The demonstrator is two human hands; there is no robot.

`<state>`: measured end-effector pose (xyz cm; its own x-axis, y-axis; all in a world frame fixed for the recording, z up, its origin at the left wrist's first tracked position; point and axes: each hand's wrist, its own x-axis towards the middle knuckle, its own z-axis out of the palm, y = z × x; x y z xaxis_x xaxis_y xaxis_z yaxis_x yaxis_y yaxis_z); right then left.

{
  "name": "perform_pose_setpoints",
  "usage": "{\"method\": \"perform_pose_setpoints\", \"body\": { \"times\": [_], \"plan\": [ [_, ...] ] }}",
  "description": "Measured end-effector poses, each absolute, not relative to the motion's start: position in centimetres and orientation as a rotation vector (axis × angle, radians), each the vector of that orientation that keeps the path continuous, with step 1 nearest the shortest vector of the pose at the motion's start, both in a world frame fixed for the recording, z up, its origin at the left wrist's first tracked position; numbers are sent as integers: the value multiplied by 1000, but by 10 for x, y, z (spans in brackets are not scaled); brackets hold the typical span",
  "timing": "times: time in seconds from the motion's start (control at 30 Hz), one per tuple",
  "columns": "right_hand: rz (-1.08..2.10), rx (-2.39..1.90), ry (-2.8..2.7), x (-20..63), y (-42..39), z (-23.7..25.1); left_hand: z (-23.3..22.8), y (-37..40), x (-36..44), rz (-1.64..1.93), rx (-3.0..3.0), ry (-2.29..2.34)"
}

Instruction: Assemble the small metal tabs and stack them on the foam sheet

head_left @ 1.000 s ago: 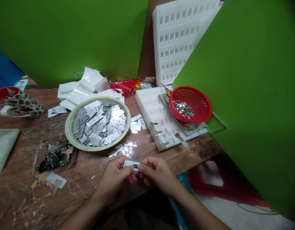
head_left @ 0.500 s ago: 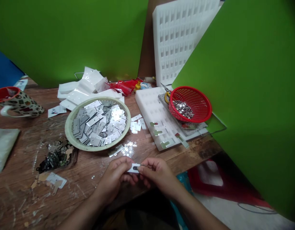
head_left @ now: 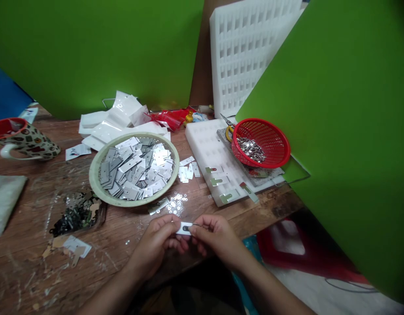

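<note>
Just over the table's front edge, my left hand pinches one end of a small flat metal plate. My right hand is closed at the plate's other end, its thumb pressing a small dark strip against the plate's face. A thin dark tip shows above the right thumb; what it belongs to is hidden by the fingers. Beyond my hands are loose small washers and a single plate. Behind these stands a pale round basin heaped with similar metal plates.
At right, a white foam block bears flat tabbed pieces and a red basket of small shiny parts. Scissors lie beside the basket. Left are a box of dark parts and a mug. Green panels enclose the table.
The plate and dark strip have shifted very slightly in my fingers. Both hands keep nearly the same place, and nothing else has visibly moved.
</note>
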<state>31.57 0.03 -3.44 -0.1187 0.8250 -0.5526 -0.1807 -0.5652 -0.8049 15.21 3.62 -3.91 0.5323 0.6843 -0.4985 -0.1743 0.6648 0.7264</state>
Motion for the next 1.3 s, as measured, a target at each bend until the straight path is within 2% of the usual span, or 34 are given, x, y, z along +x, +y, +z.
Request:
{"method": "perform_pose_setpoints", "body": {
  "times": [0.63, 1.3],
  "plan": [
    [1709, -1443, -765, 317, 0, -35, -40, 37, 150, 590, 686, 933],
    [1670, -1402, -723, 317, -1, -29, -44, 37, 148, 622, 543, 798]
  ]
}}
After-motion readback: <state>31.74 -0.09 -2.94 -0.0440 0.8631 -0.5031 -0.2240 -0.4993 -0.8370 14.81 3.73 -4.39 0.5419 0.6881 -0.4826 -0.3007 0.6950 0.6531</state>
